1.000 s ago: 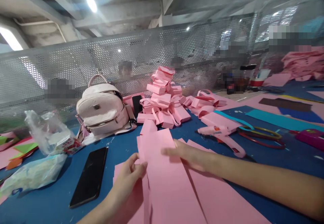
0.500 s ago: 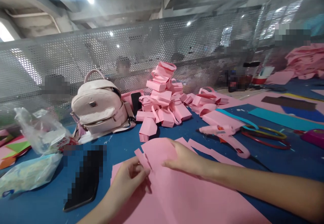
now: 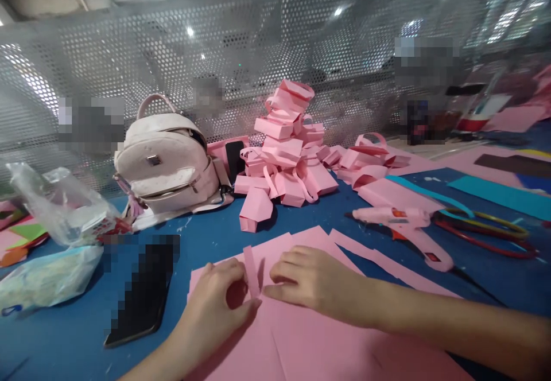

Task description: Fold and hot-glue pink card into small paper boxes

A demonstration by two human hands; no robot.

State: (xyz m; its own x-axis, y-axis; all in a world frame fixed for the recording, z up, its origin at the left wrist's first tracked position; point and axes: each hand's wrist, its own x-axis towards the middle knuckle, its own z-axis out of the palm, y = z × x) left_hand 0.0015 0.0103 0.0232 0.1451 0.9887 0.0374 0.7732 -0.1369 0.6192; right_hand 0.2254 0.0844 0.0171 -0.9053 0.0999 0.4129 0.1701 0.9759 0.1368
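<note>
A narrow pink strip (image 3: 249, 260) lies between the two hands, just right of the left hand (image 3: 215, 298) and left of the right hand's fingertips. The left hand's thumb and fingers are curled into a loose ring, the thumb tip at the strip's near end; whether they pinch it I cannot tell. The right hand (image 3: 312, 278) rests palm down on pink sheets (image 3: 318, 346), its thumb and slightly bent fingers a little apart. These sheets spread under both hands on the blue surface (image 3: 210, 244). Beyond them stands a small pink box (image 3: 257, 206), then a pile of pink paper boxes (image 3: 282, 154). A pink glue gun (image 3: 391, 216) lies to the right; a dark, partly blurred phone (image 3: 146, 295) and, farther off, a pale backpack (image 3: 166, 163) are left.
</note>
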